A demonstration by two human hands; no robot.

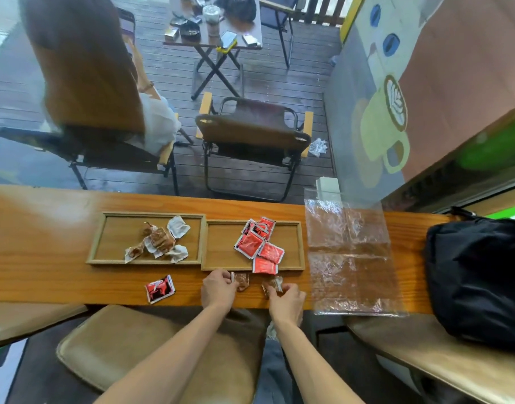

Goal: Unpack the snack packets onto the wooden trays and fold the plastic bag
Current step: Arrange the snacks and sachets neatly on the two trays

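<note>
While the left hand (218,290) pinches a brown packet (242,281) by its left edge, fingers curled round it, the right hand (286,297) pinches a second brown packet (272,284) the same way; both packets sit on the counter (46,258) just in front of the right tray (221,252), w/ the hands close together but apart. Taking the right tray as landmark: a heap of red packets (259,243) lies in it toward its right half, one red packet (265,266) hanging over the tray's near rim, just behind the right-hand packet. Touching the tray's left side is the left tray (116,234), holding a loose pile of brown and white packets (160,243) around its middle and right. In front of and to the left of the right tray, a lone red packet (160,288) lies on the counter, apart from the left hand. Just right of the tray the clear plastic bag (349,252) is spread flat, unfolded, its near end reaching the counter's front edge & its far end sticking out past the back edge. Further right, beyond the bag, a black bag (477,275) rests at the counter's end. Behind the tray, past the counter, stands a brown folding chair (250,132); left of that, a person sits in another chair (84,91), back to the counter.
</note>
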